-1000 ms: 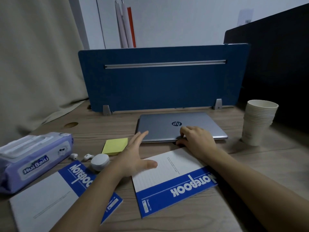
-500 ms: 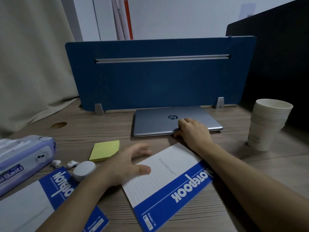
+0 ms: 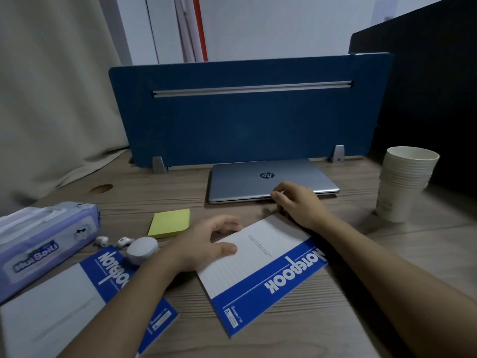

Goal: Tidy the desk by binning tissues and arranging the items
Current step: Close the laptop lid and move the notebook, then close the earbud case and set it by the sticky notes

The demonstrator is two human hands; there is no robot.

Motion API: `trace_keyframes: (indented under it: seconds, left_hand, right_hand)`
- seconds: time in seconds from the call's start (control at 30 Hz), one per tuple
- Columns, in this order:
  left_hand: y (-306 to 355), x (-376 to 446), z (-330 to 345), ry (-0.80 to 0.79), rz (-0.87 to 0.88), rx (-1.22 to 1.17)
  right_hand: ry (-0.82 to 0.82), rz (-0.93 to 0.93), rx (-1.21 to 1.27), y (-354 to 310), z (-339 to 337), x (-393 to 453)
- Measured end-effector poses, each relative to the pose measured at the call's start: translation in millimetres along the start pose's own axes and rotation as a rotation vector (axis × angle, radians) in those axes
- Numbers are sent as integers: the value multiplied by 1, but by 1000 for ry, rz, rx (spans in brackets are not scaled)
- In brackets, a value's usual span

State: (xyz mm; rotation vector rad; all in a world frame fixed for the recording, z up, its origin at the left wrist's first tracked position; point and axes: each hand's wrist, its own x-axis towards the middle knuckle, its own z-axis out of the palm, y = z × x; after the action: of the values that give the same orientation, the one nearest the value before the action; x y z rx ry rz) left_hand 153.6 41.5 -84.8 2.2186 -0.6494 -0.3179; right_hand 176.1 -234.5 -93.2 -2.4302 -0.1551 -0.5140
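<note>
A blue-and-white notebook (image 3: 263, 264) lies at an angle on the wooden desk (image 3: 402, 254) in front of me. My left hand (image 3: 206, 241) is on its near-left corner, thumb pressed on the cover and fingers curled over the edge. My right hand (image 3: 296, 202) hovers past the notebook's far corner, its fingertips at the front edge of a shut silver laptop (image 3: 245, 184). A second notebook (image 3: 51, 306) lies at the lower left, partly under my left forearm. No loose tissues show.
A purple wet-wipe pack (image 3: 38, 244) sits at the left. Two earbuds (image 3: 100, 240) and a white round case (image 3: 142, 249) lie beside yellow sticky notes (image 3: 170, 223). A stack of paper cups (image 3: 405, 184) stands at the right. A blue divider (image 3: 245, 120) closes off the back.
The laptop has slid back toward the divider under my right hand. My left hand has come down from open and spread to curled on the notebook's corner.
</note>
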Motion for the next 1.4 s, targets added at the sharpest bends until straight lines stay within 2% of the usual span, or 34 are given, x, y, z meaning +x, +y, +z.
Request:
trace_keyframes:
  seconds: [0.1,0.3,0.47,0.63,0.8,0.93,1.03,1.13,1.27,1.4]
  left_hand:
    - [0,0,0,16,12,38]
    - [4,-10,5,75,66,90]
    - [9,-29,-4,256,131,103]
    - [22,-46,-24,459,221,61]
    - [17,-56,-65,346,150,148]
    - [-10,-76,-95,295,-6,247]
    - [-34,-98,-102,229,-107,311]
    - [-54,-110,-95,250,-126,348]
    - [-67,-107,-87,253,-92,366]
    - [-61,-88,-87,208,-87,329]
  right_hand:
    - [-92,26,68,0,-7,-15]
    - [-315,19,-16,-15,-18,-50]
    - [-263,28,-175,-32,-21,-71]
    - [-195,61,-227,-48,-10,-87]
    - [-234,112,-243,-51,-7,-84]
    - [-296,158,-243,-53,-5,-70]
    - [-323,225,-42,-57,-1,-55]
    - [-371,255,129,-67,8,-40]
    - [-400,214,-26,-85,32,-23]
    - [-357,147,-191,-98,53,-17]
